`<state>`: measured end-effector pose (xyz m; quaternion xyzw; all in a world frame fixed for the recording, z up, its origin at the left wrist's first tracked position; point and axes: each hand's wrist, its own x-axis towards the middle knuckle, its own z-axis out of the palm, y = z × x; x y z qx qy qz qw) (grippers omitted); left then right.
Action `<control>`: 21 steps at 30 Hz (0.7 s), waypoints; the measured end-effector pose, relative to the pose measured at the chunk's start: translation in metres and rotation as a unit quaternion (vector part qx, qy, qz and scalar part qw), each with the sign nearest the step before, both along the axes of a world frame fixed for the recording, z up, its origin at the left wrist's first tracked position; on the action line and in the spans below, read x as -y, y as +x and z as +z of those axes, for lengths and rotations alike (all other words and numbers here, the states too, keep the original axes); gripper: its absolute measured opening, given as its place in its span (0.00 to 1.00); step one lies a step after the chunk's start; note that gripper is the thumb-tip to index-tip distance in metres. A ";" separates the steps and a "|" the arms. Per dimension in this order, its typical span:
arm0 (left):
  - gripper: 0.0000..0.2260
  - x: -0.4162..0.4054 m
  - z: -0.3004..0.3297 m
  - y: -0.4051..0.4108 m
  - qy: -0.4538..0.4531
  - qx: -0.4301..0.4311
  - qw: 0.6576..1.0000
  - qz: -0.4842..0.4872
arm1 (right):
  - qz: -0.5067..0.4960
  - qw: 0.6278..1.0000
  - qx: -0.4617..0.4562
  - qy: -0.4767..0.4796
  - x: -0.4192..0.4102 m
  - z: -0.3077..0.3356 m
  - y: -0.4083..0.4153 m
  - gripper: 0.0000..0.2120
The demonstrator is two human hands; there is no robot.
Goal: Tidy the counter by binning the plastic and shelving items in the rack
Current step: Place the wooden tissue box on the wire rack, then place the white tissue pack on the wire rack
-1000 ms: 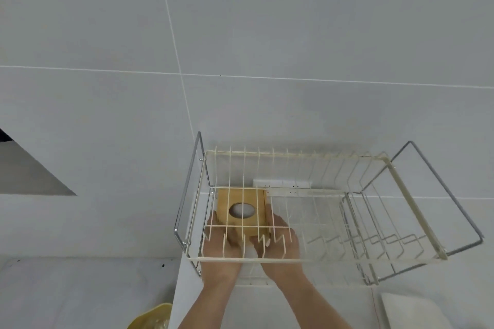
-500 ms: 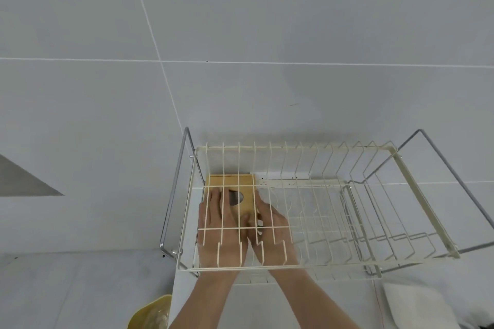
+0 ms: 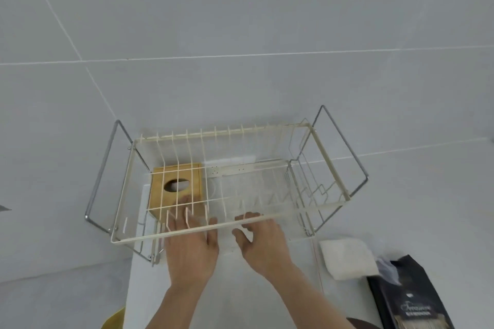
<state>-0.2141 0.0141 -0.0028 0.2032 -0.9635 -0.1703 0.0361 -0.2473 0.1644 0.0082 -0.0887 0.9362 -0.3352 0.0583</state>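
Note:
A cream wire rack [image 3: 331, 204] on chrome legs stands on the white counter against the tiled wall. Under its left end sits a wooden tissue box [image 3: 165, 205] with an oval hole on top. My left hand [image 3: 191, 248] lies flat, fingers spread, just in front of the box, its fingertips at the box's front edge beneath the rack wires. My right hand [image 3: 263, 243] hovers beside it, fingers apart and empty, under the rack's front rail. Neither hand grips anything.
A white power strip [image 3: 232, 169] lies behind the rack by the wall. A folded white cloth [image 3: 347, 259] and a black printed bag [image 3: 411, 302] sit at the right on the counter. A yellow object [image 3: 113, 320] shows at the bottom left edge.
Both hands have let go of the wooden box and drawn back toward me. The box stays under the rack's left end. The view has shifted right.

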 end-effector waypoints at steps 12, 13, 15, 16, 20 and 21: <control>0.12 -0.162 -0.020 0.033 0.286 0.092 0.952 -0.054 | -0.121 0.987 0.034 0.096 -0.188 -0.004 0.031 0.07; 0.13 -0.173 -0.021 0.031 0.299 0.123 0.945 -0.052 | -0.143 0.984 0.017 0.103 -0.201 -0.005 0.030 0.08; 0.17 -0.194 -0.022 0.027 0.331 0.184 0.924 -0.049 | -0.166 0.977 0.005 0.132 -0.223 -0.009 0.026 0.14; 0.19 -0.203 -0.023 0.025 0.352 0.208 0.912 -0.042 | -0.170 0.973 0.009 0.159 -0.232 -0.011 0.023 0.17; 0.26 -0.231 -0.023 0.016 0.439 0.272 0.856 0.002 | -0.149 0.949 0.079 0.265 -0.256 -0.024 0.013 0.30; 0.27 -0.236 -0.022 0.014 0.455 0.281 0.845 0.010 | -0.137 0.946 0.098 0.276 -0.259 -0.027 0.011 0.32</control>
